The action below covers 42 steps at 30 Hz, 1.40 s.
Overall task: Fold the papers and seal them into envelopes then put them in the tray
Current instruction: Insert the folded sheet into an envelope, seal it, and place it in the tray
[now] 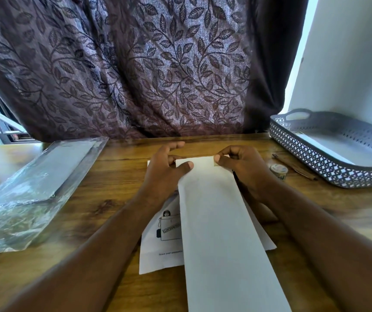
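A long white envelope [216,221] runs from the table's middle toward me, lying over printed paper sheets [158,244]. My left hand [164,172] grips the envelope's far left corner, thumb on top and fingers behind. My right hand [241,165] pinches the far right corner between thumb and curled fingers. The grey perforated tray [315,158] stands at the right, with a white envelope [329,147] lying inside it.
A clear plastic packet of envelopes [36,183] lies at the left on the wooden table [113,212]. A small round glue pot [278,171] and a pen [293,166] sit between my right hand and the tray. A leaf-patterned curtain [135,64] hangs behind.
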### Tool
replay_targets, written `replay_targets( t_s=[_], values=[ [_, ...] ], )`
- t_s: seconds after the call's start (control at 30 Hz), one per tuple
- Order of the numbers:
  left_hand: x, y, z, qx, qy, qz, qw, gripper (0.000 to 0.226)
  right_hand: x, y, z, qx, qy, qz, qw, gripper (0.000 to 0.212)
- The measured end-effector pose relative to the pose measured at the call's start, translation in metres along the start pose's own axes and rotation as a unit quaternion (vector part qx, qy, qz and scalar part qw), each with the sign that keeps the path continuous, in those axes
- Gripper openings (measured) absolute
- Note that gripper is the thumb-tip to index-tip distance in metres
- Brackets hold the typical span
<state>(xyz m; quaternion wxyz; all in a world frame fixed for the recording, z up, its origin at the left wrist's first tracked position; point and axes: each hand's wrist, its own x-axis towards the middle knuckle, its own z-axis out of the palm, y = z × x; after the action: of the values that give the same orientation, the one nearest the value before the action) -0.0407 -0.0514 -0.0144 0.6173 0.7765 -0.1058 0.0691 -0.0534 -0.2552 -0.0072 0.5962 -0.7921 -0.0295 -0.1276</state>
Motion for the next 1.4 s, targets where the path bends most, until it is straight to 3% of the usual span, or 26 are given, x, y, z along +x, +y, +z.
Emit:
replay_targets(
  t_s=[0.17,0.3,0.5,0.63,0.77,0.87,1.1,1.17,1.4],
  values=[
    [-0.012,0.014,0.003,-0.175,-0.081,-0.111,0.975,0.033,0.001,-0.005,-0.005,-0.012,0.096,0.002,0.995,0.012],
    [-0.022,0.022,0.005,-0.177,-0.186,-0.146,0.955,0.03,0.005,-0.002,-0.017,0.019,0.18,0.048,0.982,0.028],
    [-0.032,0.027,0.003,-0.153,-0.292,-0.165,0.93,0.03,0.0,-0.012,-0.029,0.099,0.232,0.107,0.962,0.013],
    [-0.027,0.026,0.004,-0.187,-0.205,-0.146,0.95,0.024,-0.006,-0.02,-0.026,0.158,0.192,0.092,0.964,0.027],
    [-0.014,0.018,-0.003,-0.203,-0.086,-0.118,0.968,0.028,-0.021,-0.035,-0.014,0.143,0.007,0.139,0.98,0.026],
    [-0.01,0.013,-0.005,-0.203,-0.037,-0.108,0.972,0.027,-0.026,-0.038,-0.003,0.083,-0.067,0.148,0.983,0.021],
    [0.0,0.004,-0.008,-0.195,0.053,-0.081,0.976,0.023,-0.036,-0.043,0.006,0.113,-0.19,0.233,0.947,0.027],
    [0.001,0.004,-0.01,-0.205,0.068,-0.076,0.973,0.02,-0.036,-0.044,0.007,0.132,-0.171,0.231,0.949,0.029],
    [-0.001,0.012,-0.01,-0.257,0.02,-0.09,0.962,0.015,-0.026,-0.041,-0.001,0.182,0.008,0.195,0.964,0.022]
  ],
)
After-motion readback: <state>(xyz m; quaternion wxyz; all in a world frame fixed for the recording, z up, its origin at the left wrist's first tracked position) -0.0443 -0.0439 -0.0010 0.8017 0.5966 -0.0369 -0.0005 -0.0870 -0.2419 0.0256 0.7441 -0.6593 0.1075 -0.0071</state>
